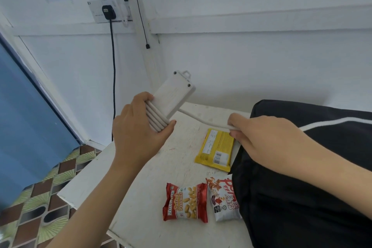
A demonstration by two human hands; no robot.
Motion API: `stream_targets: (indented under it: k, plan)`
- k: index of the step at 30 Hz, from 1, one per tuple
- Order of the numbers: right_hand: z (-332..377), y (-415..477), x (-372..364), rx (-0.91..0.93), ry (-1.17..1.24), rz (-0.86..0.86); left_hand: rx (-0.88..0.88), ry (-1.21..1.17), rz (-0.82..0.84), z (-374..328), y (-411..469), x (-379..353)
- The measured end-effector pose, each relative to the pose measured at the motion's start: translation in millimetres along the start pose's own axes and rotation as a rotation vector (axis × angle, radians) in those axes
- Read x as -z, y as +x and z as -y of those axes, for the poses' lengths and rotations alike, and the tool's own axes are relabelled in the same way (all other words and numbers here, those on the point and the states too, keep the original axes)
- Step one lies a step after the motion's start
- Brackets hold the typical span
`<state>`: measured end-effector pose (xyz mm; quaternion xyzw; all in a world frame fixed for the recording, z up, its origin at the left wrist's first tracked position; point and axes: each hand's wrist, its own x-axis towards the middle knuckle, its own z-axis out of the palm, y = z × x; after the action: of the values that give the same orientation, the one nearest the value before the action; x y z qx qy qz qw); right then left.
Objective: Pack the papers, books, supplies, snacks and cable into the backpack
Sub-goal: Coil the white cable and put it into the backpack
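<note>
My left hand (138,131) grips a white power strip (174,94) held above the table, with several turns of its white cable (157,119) wound round one end. A free length of that cable (201,120) runs right to my right hand (267,139), which pinches it. The black backpack (312,177) lies on the right of the white table (141,177), under my right forearm. Three snack packs lie on the table: a yellow bar wrapper (216,149), a red salted-peanuts pack (185,202) and a white-and-red pack (224,197) touching the backpack.
The white wall behind holds a socket (101,11) with a black plug and a black cord (113,78) hanging down left of the table. A blue door (26,123) stands at the left. Patterned floor tiles (40,197) show beyond the table's left edge.
</note>
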<state>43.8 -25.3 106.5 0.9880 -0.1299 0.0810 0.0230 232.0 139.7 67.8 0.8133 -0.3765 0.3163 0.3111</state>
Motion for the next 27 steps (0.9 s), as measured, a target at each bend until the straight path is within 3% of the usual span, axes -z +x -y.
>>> stream_targets:
  k: [6,20,24,27]
  plan:
    - [16,-9,14,0.147,0.092,-0.037,-0.088,0.137,0.056,1,-4,-18]
    - [65,-10,18,0.390,0.223,0.237,-0.118,0.139,0.140,-12,-13,-24]
    - [64,-7,42,0.278,-0.004,0.253,-0.178,0.166,0.139,3,-16,-16]
    - [51,-3,70,0.131,-0.189,0.109,-0.196,0.153,0.148,11,-24,-12]
